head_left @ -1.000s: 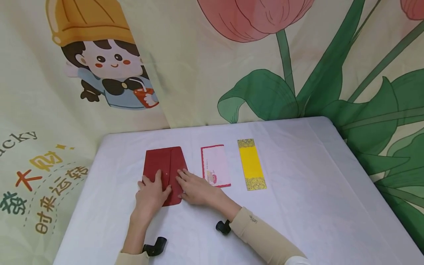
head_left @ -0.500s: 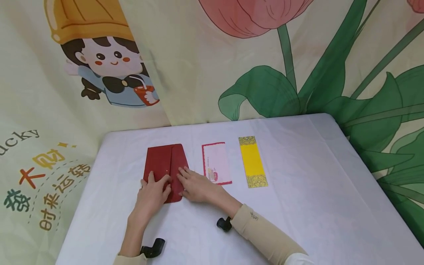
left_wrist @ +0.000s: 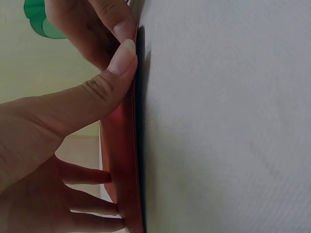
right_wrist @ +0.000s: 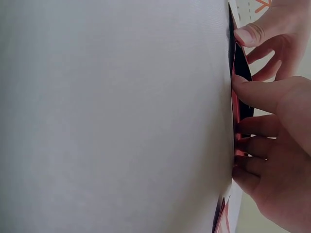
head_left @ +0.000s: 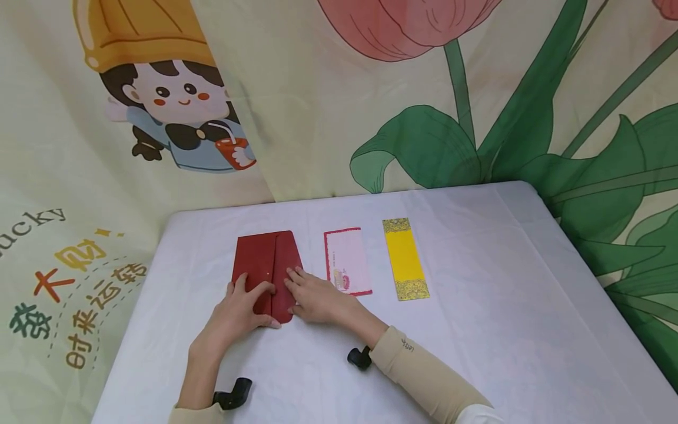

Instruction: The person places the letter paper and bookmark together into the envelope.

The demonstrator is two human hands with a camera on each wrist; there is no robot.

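A dark red envelope (head_left: 258, 253) lies on the white tablecloth, its flap folded over along the right side. My left hand (head_left: 233, 309) has its fingers spread over the envelope's left part. Its index finger bends toward the flap's edge, and its thumb (left_wrist: 121, 60) touches the near edge. On the flap, my right hand (head_left: 320, 297) rests with mostly straight fingers, its thumb (right_wrist: 243, 82) at the near edge. A narrow dark area shows above that edge in the right wrist view; whether it is a gap or shadow is unclear.
Right of the envelope lie a pink card (head_left: 349, 256) with a red border and a yellow strip (head_left: 405, 259) with patterned ends. Black wrist cameras (head_left: 233, 394) sit at both wrists. A printed cloth backdrop (head_left: 296, 118) hangs behind the table (head_left: 503, 318).
My left thumb has moved from the envelope's surface down to its near edge, and the left index finger has bent toward the flap. The right hand stays on the flap.
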